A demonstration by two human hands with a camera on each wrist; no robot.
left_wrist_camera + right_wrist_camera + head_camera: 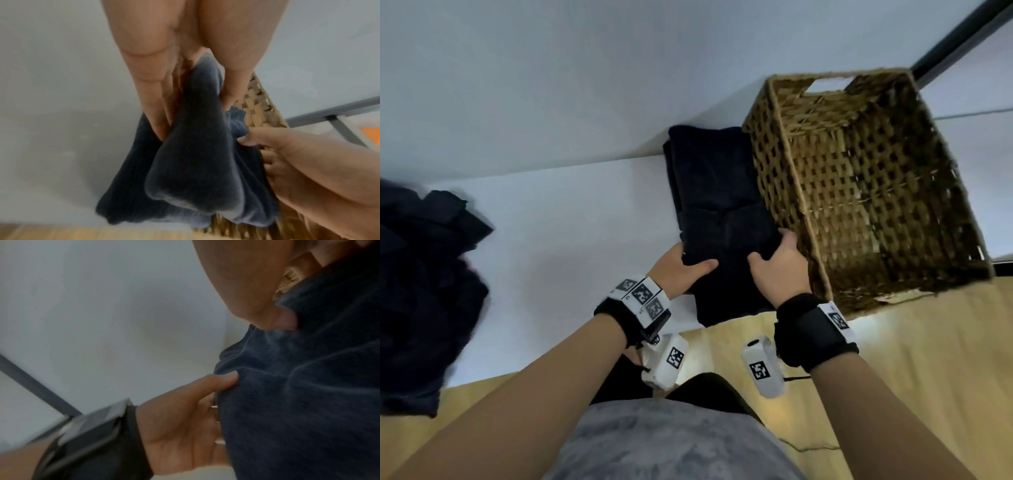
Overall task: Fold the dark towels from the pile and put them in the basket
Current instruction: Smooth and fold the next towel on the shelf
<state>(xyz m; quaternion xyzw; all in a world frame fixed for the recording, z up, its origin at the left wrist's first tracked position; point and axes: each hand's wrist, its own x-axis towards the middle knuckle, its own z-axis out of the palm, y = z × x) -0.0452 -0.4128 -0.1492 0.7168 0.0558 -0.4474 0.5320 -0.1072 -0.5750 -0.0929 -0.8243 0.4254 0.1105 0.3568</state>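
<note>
Beside basket [859, 185], on white table [571, 222]: folded towel [726, 240] gripped by both hands. Left hand [681, 270] thumb on top, fingers underneath. Right hand [780, 263] same pinch on other edge. More folded towels [709, 164] behind, touching basket. Unfolded pile [424, 281] far left.

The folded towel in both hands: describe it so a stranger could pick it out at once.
Start at the woven basket on the white table. Just left of the basket lies a stack of folded dark towels; at the stack's near end is the folded towel. Unlike the loose pile at far left, it is gripped by the left hand and right hand.
</note>
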